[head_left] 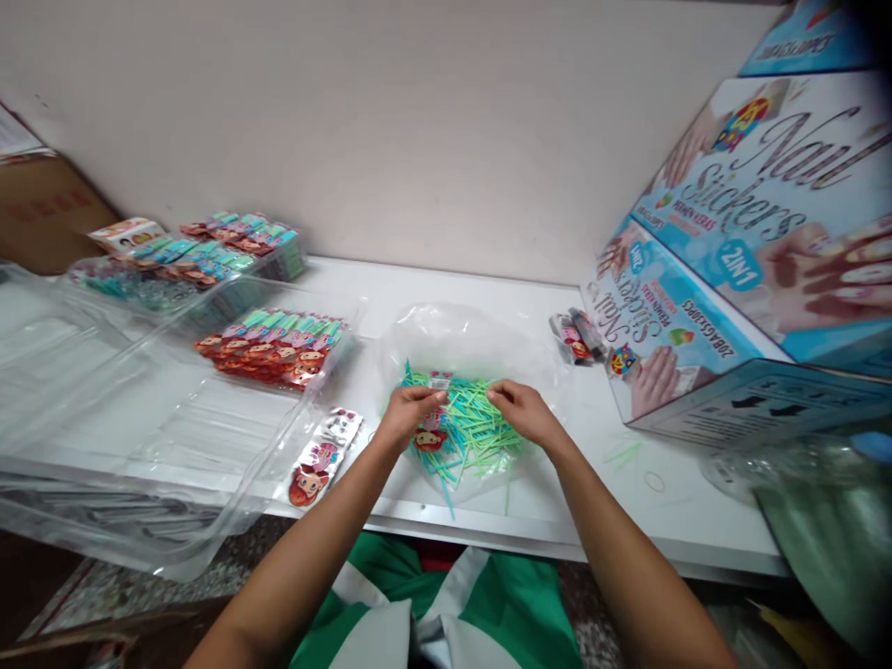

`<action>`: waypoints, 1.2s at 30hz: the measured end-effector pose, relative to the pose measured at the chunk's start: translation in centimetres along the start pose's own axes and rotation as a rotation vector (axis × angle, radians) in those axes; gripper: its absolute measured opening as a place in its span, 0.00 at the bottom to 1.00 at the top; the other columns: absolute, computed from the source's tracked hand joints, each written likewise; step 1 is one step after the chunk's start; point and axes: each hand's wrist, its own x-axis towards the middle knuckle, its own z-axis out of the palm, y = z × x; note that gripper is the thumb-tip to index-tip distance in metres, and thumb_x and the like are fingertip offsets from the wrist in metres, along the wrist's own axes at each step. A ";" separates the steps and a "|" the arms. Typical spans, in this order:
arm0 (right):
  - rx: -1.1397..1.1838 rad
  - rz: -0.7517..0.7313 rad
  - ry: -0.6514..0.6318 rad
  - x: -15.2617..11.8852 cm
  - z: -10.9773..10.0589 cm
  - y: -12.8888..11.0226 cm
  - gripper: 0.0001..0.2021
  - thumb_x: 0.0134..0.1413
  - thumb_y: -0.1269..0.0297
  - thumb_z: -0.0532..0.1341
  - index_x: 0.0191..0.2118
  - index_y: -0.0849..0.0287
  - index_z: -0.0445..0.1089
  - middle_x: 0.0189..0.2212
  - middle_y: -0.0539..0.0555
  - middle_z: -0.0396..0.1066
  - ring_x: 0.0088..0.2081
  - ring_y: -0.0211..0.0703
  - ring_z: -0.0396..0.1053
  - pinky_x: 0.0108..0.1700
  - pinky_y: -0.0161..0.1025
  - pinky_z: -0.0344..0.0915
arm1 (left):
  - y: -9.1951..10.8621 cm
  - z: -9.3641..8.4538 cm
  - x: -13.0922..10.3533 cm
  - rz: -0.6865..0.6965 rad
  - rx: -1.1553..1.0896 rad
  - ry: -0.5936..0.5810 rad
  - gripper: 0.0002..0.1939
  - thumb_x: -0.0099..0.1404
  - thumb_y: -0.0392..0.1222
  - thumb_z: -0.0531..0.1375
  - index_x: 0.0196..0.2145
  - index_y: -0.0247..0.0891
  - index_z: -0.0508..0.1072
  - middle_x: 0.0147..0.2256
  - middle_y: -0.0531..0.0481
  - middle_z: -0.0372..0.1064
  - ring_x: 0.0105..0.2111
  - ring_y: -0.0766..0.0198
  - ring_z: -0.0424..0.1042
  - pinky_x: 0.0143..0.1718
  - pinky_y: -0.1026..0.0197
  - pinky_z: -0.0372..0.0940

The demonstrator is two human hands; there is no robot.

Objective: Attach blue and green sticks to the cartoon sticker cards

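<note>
Sticks [480,429] heaped in the open bag [446,325] present the main spill risk: several poke over its front lip, and a wrist dragging the thin film could tip them toward the table [432,528] edge. Left hand [408,412] pinches the upper end of a packet [430,439], thumb against forefinger, over the heap; a slack grip could drop it among the sticks. Right hand [522,409] is at the heap's right side, thumb and forefinger close; whether they pinch a stick cannot be told. Tray [167,560] overhangs the front edge at left, so a knock from the left forearm could shift it. Loose packet [324,457] lies between tray and bag, narrowing that side. Open room is wider right of the bag, up to the boxes [687,334], with a rubber band [653,481] nearer the front edge.
</note>
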 end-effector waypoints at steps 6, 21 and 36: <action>-0.298 0.140 -0.096 -0.4 3.4 0.1 0.12 0.55 0.62 0.54 0.33 0.62 0.71 0.33 0.60 0.73 0.38 0.47 0.70 0.37 0.37 0.60 | 0.4 -1.9 -2.3 -0.118 -0.172 0.120 0.14 0.42 0.45 0.70 0.26 0.32 0.78 0.24 0.46 0.74 0.25 0.65 0.70 0.30 0.63 0.63; -0.471 0.162 -0.191 2.1 3.0 -0.1 0.12 0.56 0.61 0.53 0.37 0.63 0.71 0.38 0.63 0.73 0.40 0.49 0.70 0.35 0.37 0.59 | 1.7 -1.4 -3.4 -0.188 -0.386 0.066 0.14 0.43 0.43 0.70 0.27 0.31 0.76 0.26 0.46 0.74 0.25 0.66 0.70 0.28 0.65 0.63; -0.427 -0.013 -0.041 1.9 1.2 -0.9 0.13 0.62 0.67 0.45 0.38 0.65 0.64 0.36 0.62 0.69 0.39 0.48 0.66 0.40 0.40 0.53 | 3.8 -0.6 -1.0 0.059 -0.174 0.174 0.14 0.45 0.45 0.68 0.25 0.32 0.76 0.24 0.48 0.72 0.22 0.69 0.66 0.24 0.67 0.59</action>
